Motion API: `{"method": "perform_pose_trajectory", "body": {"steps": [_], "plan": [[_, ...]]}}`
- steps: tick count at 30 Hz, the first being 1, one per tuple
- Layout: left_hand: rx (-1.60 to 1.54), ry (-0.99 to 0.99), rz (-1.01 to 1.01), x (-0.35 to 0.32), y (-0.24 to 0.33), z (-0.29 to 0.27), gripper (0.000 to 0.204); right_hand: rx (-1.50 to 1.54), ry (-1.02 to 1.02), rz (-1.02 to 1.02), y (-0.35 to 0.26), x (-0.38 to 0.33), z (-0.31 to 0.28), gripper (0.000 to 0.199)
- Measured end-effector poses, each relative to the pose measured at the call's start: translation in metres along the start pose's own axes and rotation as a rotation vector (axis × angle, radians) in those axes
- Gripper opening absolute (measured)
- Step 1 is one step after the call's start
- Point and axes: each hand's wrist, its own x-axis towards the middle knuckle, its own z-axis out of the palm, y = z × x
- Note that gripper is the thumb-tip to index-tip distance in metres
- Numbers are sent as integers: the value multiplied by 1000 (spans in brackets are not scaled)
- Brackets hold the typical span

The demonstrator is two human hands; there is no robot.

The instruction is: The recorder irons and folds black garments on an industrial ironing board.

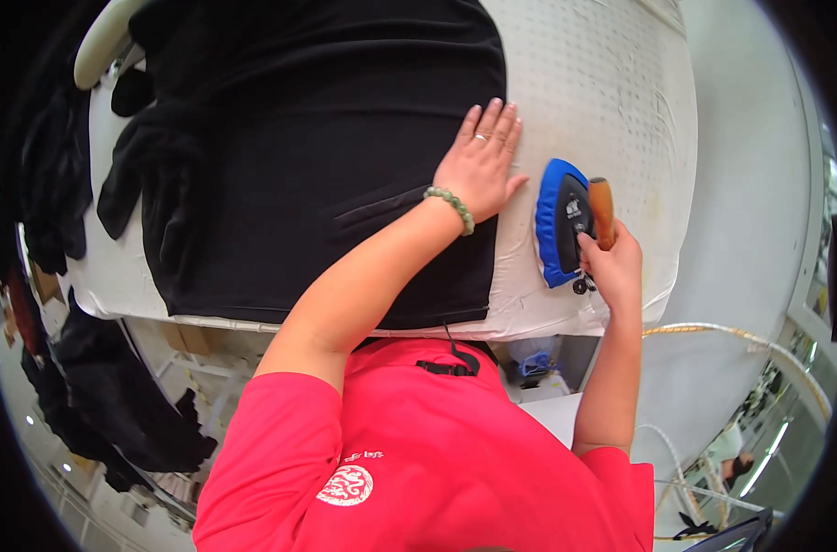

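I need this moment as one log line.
left hand: flat across edge of black garment | right hand: gripping wooden handle of blue-covered iron | iron: beside garment, over white table

Garment (335, 138) on table (611, 110) — iron (556, 230) to its right.

lower left: dark cloth (115, 396) hangs in a bunch, a brown cardboard box (190, 339) to its right. lower centre: blue plastic (533, 359), partly hidden, kind unclear. right: a pale, yellow-marked hose (694, 326) curves outward; below it, another person (726, 447) shows small.
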Motion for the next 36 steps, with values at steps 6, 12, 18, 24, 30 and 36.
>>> {"method": "perform_pose_trajectory", "body": {"steps": [6,12,18,24,30,36], "plan": [[-221,66,-67,-17,-11,-14,80,-76,-25,87,-51,49,-41,29],[-228,-43,72,-37,-27,-21,74,-141,21,-348,-163,74,31,30],[112,267,-454,-142,-188,-91,71,-676,-31,-889,-193,80,88,40],[-180,88,-358,-223,-158,-121,66,-817,-241,-908,-228,52,166,36],[-420,220,-469,-291,-94,-136,55,-897,-305,-1000,-300,21,263,38],[-437,328,-541,-321,-114,-152,41,-910,-330,-916,-314,-5,288,39]]}}
